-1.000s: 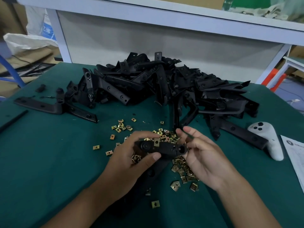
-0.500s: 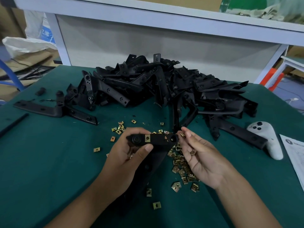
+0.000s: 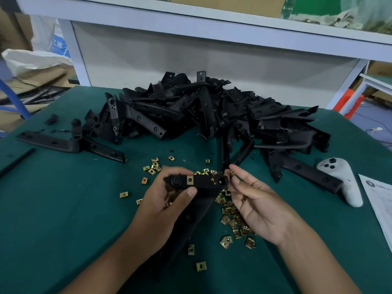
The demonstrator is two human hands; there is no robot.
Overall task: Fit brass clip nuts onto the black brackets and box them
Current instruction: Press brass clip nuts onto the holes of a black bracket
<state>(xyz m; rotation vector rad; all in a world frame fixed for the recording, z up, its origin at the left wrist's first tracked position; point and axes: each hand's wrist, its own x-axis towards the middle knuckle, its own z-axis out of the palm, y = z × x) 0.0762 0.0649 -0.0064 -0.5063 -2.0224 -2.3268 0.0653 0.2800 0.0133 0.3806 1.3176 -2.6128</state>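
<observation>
Left hand [image 3: 163, 205] grips a black bracket [image 3: 203, 182] above the table [image 3: 53, 219], thumb over its near edge, fingers curled behind; the bracket's long leg runs down toward the near edge. One brass clip nut [image 3: 190, 180] already sits on the bracket's top bar, left of centre. Right hand [image 3: 257, 205], palm up, pinches a loose clip nut [image 3: 231, 172] between thumb and fingertip, just beside the bracket's right end; touching or not, cannot tell. Spare clip nuts [image 3: 230, 217] lie scattered on the green table under and near both hands. Big pile of black brackets [image 3: 212, 111] at the far middle. White controller [image 3: 341, 181] and a paper sheet [image 3: 379, 206] at right. No box in view.
</observation>
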